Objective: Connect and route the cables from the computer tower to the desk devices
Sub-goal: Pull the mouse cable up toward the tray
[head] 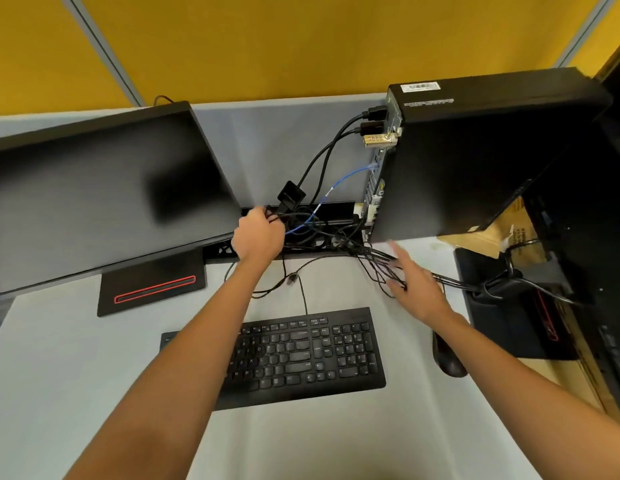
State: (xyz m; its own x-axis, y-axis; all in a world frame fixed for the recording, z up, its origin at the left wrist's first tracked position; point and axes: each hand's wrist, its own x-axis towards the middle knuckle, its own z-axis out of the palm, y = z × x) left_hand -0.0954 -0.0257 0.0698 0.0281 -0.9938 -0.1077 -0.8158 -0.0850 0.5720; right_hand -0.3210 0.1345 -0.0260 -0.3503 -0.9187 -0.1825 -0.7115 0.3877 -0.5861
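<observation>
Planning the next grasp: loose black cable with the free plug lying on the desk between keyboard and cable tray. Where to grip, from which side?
Pinch the loose plug itself, by its body just behind the tip. Come from above and the keyboard side: it lies flat on the bare desk, clear of the tangle in the cable tray. The right hand looks open and nearer; the left hand already holds cables.

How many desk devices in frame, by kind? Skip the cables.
Monitor: 2, one at left, one partly cut off at the right edge
Computer tower: 1
Keyboard: 1
Mouse: 1, partly hidden under the right forearm
Total: 5
</observation>
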